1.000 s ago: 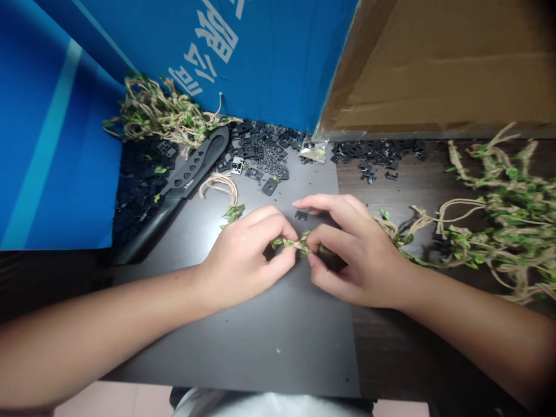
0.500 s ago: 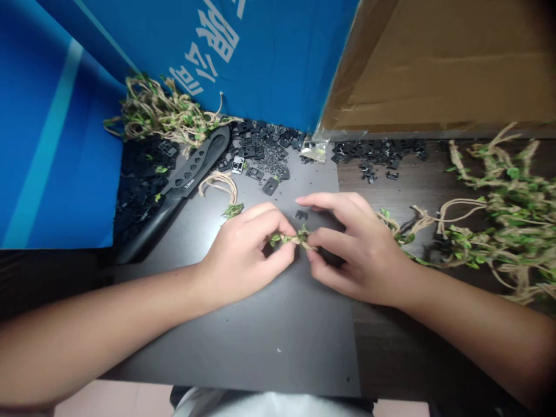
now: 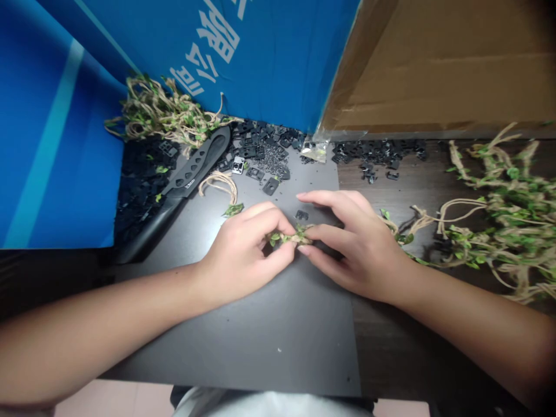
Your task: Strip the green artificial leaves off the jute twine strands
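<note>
One leafy twine [image 3: 300,236] is pinched thumb-to-finger by the left hand [image 3: 247,249] and, right beside that, the right hand [image 3: 367,249] too, with some little black part [image 3: 301,215] lying nearby.

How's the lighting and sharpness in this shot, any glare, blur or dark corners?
Head view: pale glare on the gray work surface, beside the left hand; head view: the held leafy twine slightly soft; head view: twine pile on the right smeared, upper right corner fading to black.
</note>
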`<control>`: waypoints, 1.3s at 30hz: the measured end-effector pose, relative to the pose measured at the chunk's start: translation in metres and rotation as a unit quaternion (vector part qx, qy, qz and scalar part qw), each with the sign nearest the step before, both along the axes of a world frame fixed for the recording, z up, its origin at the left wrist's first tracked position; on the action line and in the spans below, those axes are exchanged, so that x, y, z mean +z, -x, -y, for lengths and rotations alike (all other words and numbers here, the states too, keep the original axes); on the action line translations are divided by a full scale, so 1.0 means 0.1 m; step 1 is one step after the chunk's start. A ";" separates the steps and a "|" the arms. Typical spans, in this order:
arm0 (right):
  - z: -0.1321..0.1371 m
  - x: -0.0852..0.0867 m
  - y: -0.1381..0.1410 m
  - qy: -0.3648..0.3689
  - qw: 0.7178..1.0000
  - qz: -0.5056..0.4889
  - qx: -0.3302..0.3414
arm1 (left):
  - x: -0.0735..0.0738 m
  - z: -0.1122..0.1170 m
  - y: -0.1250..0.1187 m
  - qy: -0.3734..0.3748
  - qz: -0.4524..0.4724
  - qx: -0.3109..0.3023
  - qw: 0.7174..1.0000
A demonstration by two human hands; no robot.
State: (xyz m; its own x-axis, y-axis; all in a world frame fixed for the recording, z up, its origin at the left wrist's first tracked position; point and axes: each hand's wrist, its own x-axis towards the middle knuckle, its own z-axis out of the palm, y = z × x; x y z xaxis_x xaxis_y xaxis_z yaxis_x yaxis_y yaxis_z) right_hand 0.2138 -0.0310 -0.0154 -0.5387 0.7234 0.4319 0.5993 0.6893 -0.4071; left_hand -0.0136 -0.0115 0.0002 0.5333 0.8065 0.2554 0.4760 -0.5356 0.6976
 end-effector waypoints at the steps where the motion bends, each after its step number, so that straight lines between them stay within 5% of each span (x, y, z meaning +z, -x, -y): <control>1: 0.00 0.00 0.00 -0.002 1.000 0.000 0.002 | 0.00 0.00 0.00 0.001 0.000 0.002 1.000; 13: 0.02 0.07 -0.01 -0.021 0.998 -0.050 0.010 | 0.00 -0.02 0.00 0.003 0.010 0.026 1.000; 19: 0.02 0.10 0.01 0.024 0.987 -0.132 0.093 | 0.01 0.00 -0.01 0.012 0.010 0.024 1.000; 39: 0.03 0.04 0.01 0.113 0.974 -0.147 0.133 | 0.00 0.00 0.00 -0.002 0.006 0.015 1.000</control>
State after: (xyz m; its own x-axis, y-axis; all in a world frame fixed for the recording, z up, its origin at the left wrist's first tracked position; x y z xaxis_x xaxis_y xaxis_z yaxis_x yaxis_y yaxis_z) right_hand 0.2130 -0.0341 -0.0114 -0.5974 0.6692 0.4418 0.2466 0.6776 -0.6929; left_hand -0.0135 -0.0115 0.0003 0.5058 0.8210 0.2648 0.4842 -0.5242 0.7005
